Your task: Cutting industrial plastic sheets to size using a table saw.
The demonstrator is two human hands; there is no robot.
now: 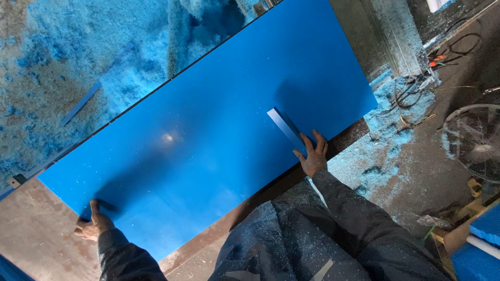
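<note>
Holding a large blue sheet (208, 135) flat on the desk (31, 234), we keep our hands set well apart along its near edge. Our left hand (92, 225) sits at about seven o'clock, clasping the sheet's near corner, thumb on top and fingers curled under or around the edge; with the grip that far out, the corner seems less free to swing. Our right hand (312, 156) lies at about four o'clock, fingers spread wide and pressed flat on the sheet's edge, touching the near end of a narrow blue strip (285, 127) that lies on the sheet and points toward eleven o'clock. The open palm looks meant to press down rather than grasp, pinning sheet and strip together.

The sheet runs diagonally from seven o'clock toward one o'clock, covering most of the brown desk, whose bare surface shows only along the near rim. Blue dust (62, 62) blankets the ground at ten o'clock and speckles our dark sleeves (354, 218). A floor fan (476, 140) stands at three o'clock, cables (448, 52) at two.
</note>
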